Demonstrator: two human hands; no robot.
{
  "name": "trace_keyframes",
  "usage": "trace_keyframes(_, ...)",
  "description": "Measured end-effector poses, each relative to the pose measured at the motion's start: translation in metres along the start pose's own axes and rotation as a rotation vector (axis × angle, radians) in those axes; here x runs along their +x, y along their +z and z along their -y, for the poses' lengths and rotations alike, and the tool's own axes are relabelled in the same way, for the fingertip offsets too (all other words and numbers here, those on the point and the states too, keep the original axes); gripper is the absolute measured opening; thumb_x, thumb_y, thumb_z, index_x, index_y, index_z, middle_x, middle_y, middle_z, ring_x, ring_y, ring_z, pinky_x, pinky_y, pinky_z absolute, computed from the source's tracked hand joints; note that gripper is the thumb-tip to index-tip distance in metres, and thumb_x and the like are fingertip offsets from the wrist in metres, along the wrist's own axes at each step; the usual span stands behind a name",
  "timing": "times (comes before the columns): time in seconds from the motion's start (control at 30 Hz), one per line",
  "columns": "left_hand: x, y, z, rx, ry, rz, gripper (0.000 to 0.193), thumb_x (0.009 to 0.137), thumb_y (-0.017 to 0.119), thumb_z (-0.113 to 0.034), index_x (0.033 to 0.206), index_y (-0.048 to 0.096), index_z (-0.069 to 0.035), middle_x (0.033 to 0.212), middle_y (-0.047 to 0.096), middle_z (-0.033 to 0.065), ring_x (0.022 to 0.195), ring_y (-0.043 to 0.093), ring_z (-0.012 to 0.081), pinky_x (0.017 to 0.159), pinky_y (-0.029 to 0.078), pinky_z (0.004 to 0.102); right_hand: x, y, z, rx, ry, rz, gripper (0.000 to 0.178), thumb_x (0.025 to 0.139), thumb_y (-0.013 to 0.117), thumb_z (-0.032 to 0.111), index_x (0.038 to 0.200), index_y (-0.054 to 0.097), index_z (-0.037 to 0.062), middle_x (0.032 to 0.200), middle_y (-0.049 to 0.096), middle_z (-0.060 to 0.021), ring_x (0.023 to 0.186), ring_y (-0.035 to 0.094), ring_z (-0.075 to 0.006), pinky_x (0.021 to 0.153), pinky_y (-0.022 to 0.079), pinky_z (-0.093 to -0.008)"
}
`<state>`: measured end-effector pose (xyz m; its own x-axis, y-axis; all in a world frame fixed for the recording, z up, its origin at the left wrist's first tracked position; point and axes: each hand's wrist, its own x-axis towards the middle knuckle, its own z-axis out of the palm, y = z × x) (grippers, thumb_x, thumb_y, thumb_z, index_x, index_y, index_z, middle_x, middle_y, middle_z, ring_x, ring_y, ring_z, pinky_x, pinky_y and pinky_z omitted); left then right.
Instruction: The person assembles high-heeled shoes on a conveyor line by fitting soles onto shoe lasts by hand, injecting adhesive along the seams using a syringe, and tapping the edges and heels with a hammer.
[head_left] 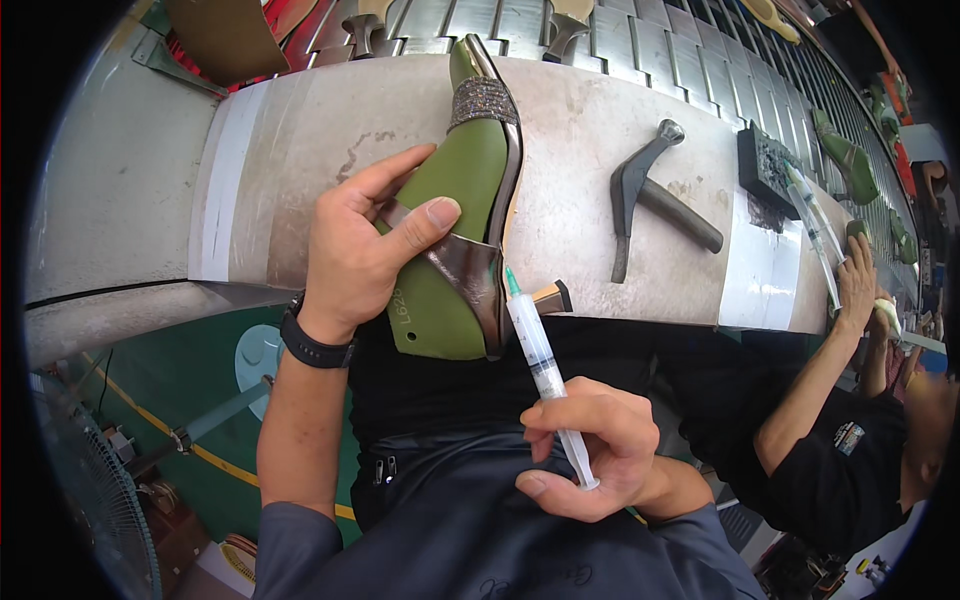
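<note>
Gripping green last [462, 185], left hand [378, 238]; right hand [600, 448] holds syringe [541, 362] by sole [517, 150] (straps [483, 102], heel [548, 298] on; edge apparently unfinished).

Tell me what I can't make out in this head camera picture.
All in the head view:
Some fingers of the left hand: hidden behind the green shoe last.
Syringe tip: too small to tell whether it touches the brown upper.
Fan: cut off by the picture's dark round edge.

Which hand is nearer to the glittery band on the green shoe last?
Left hand: it holds the last, below and left of the band; the right hand, gripping the syringe, is much lower.
</note>
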<state>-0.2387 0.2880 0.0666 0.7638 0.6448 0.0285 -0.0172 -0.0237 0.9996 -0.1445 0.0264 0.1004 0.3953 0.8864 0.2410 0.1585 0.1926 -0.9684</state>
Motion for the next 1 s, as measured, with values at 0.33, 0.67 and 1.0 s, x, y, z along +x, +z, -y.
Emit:
trace_keyframes(0.33,0.0001,0.0006,-0.0013,0.019,0.005,0.006,0.064,0.095,0.085,-0.021,0.143,0.059,0.013,0.128,0.072,0.0183,0.111,0.070,0.0182,0.092,0.059,0.0297,-0.0025,0.0000,0.0002,-0.007,-0.018,0.000,0.043,0.075,0.091,0.011,0.111,0.073,-0.0034,0.081,0.071,-0.0097,0.060,0.067,-0.0123,0.052,0.052,-0.0239)
trace_keyframes(0.67,0.0005,0.0022,0.0013,0.037,0.062,0.001,0.063,0.095,0.084,-0.021,0.142,0.059,0.013,0.127,0.072,0.0176,0.112,0.070,0.0184,0.094,0.059,0.0298,-0.0063,-0.0016,0.0029,0.009,-0.002,0.010,0.043,0.075,0.092,0.014,0.110,0.073,-0.0036,0.080,0.071,-0.0093,0.059,0.067,-0.0123,0.052,0.053,-0.0236)
trace_keyframes(1.0,-0.0009,0.0006,-0.0006,0.008,0.021,0.009,0.063,0.095,0.084,-0.021,0.143,0.059,0.013,0.128,0.072,0.0188,0.114,0.069,0.0191,0.097,0.057,0.0308,-0.0087,-0.0008,0.0065,0.030,0.014,0.025,0.044,0.075,0.092,0.014,0.110,0.073,-0.0043,0.080,0.071,-0.0095,0.059,0.067,-0.0124,0.051,0.052,-0.0238)
